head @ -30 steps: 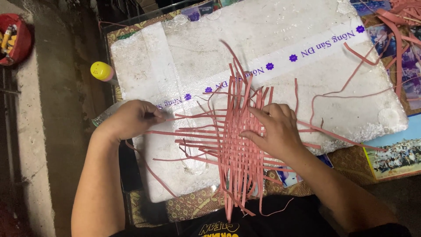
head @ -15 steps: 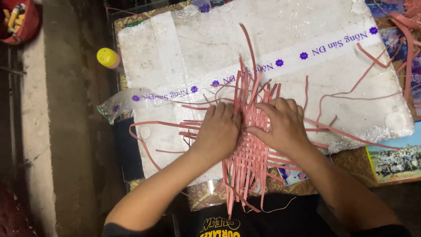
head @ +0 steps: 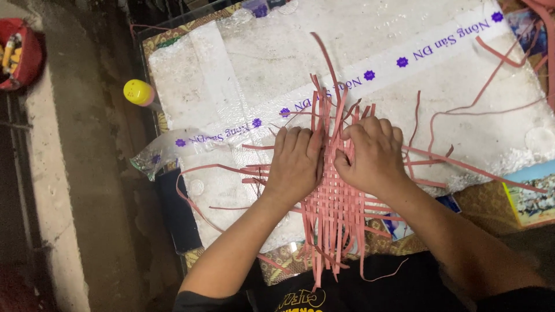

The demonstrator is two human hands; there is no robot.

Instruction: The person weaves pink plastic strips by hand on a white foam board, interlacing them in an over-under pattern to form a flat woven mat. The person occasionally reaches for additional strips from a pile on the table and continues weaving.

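A loose mat of woven pink strips [head: 334,215] lies on a white foam board [head: 404,34], its ends sticking out on every side. My left hand [head: 295,164] lies palm down on the left part of the weave. My right hand [head: 374,157] lies on the right part, fingers curled over the strips. The two thumbs meet at the middle and pinch upright strips between them. The strips under both palms are hidden.
A band of clear tape with purple print [head: 243,124] crosses the board. A yellow-capped bottle [head: 137,92] stands off its left edge, and a red container [head: 20,52] sits at far left. Loose pink strips [head: 491,55] trail at right. Printed pictures [head: 532,196] lie below the board.
My left hand has moved right, from the strip ends at the left of the board onto the weave beside my right hand. The right hand has stayed on the weave.
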